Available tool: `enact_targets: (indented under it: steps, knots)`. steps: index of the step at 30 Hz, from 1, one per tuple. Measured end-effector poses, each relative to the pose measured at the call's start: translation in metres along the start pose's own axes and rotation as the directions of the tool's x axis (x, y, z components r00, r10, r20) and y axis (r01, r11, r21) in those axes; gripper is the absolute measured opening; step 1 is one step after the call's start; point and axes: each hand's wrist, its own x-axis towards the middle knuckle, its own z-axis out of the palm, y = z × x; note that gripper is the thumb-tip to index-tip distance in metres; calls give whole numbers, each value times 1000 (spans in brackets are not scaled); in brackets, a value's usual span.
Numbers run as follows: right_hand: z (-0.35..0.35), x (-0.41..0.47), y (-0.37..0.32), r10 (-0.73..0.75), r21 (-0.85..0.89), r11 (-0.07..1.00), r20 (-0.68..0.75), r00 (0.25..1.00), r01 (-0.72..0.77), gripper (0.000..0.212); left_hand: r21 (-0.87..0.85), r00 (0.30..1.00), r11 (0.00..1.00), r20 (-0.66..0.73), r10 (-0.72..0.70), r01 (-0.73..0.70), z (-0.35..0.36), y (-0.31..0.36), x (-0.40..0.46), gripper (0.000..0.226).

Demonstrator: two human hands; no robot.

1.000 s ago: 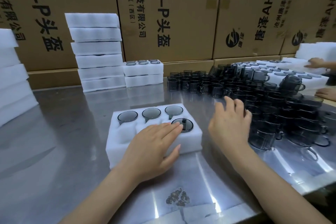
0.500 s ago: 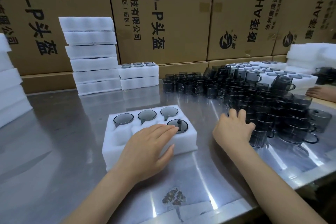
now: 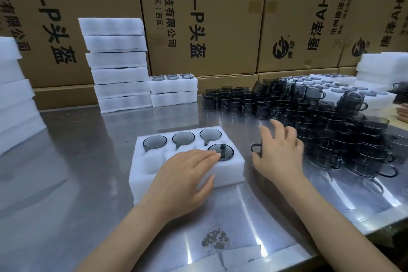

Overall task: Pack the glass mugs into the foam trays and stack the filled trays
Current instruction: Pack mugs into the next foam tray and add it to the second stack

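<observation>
**Now: fifth mug in hand**

Left hand [image 3: 183, 174] lies flat on the tray [image 3: 229, 172], fingers straight, tips at the rim of the fourth seated mug [image 3: 220, 152]. Right hand [image 3: 279, 157], at 3 o'clock of the tray, curls round a mug [image 3: 256, 149], handle showing at 9 o'clock. Loose mugs [image 3: 320, 121] crowd the table [image 3: 88, 183] at 2 o'clock.

A shiny steel surface [image 3: 72, 183] carries a white foam tray [image 3: 229, 168] near its front, four smoky glass mugs seated in it. To the right stands a dense cluster of loose dark glass mugs [image 3: 331, 130]. At the back, a tall stack of foam trays [image 3: 119, 68] sits beside a shorter two-tray stack [image 3: 174, 93]. More foam stacks [image 3: 15, 99] line the left edge
</observation>
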Motion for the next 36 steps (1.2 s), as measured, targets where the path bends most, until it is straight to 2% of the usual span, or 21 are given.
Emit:
enact_targets:
  steps: [3,5,7,10,12,14,18,21,24,26,29,31,34,36]
  knots:
    - [0,2,7,120,-13,993,149,981,-120,57,-17,996,997,-40,-73,73,-3,-4,-3,36]
    - [0,4,9,75,76,993,149,986,-87,52,-15,987,990,-79,-141,140,-7,-7,-5,39]
    - [-1,5,7,-19,231,973,48,999,7,52,-34,971,980,-129,-200,198,-13,-11,-6,42]
    - [-10,2,-6,-86,461,864,-261,962,203,59,-75,932,950,-182,-313,304,-19,-17,-7,45]
    - [-17,-1,-17,-126,507,791,-414,901,343,62,-111,904,924,-193,-381,366,-20,-19,-8,44]
    - [-21,-5,-26,-169,529,732,-470,866,430,63,-127,895,917,-202,-397,378,-19,-18,-8,45]
    - [-25,-11,-53,-150,635,657,-420,895,407,60,-189,922,950,-255,-293,249,-19,-15,-7,40]
    - [-28,-12,-77,-91,795,519,-315,945,315,59,-285,933,944,-265,-244,166,-20,-11,-8,41]
    - [-33,-5,-93,-56,910,350,-215,975,221,57,-325,931,923,-227,-287,205,-21,-11,-8,59]
    - [-32,-6,-99,-133,935,297,-159,978,193,60,-290,921,924,-224,-320,251,-20,-11,-6,72]
    - [-27,-14,-101,-330,934,301,-87,940,192,70,-287,882,893,-227,-414,345,-19,-15,-4,78]
    - [-22,-16,-97,-401,921,326,-72,913,216,73,-309,857,860,-200,-475,405,-18,-21,-5,71]
    - [-19,-15,-90,-425,865,417,-84,901,278,72,-321,871,841,-88,-484,435,-16,-30,-6,53]
    - [-17,-17,-88,-384,827,470,-125,915,310,67,-226,892,868,12,-451,442,-17,-32,-7,49]
